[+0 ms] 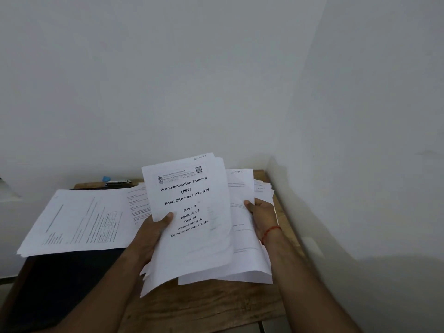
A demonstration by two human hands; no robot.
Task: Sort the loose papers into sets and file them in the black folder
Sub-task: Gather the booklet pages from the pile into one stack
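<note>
My left hand point(153, 233) grips a set of white printed papers point(192, 239) by its left edge, thumb on the cover page that reads "Pre Examination Training". The set is raised and tilted above the table. My right hand point(260, 216) holds a second stack of papers point(242, 263) behind and to the right of the first, thumb on top. Another pile of loose sheets point(79, 222) lies spread on the left, partly covering the black folder point(60, 282), which lies flat at the front left.
The wooden table point(211, 306) stands in a corner, with white walls behind and close on the right. A stapler point(119, 181) and a small blue object point(106, 179) lie at the back edge. More sheets point(263, 188) show behind my right hand.
</note>
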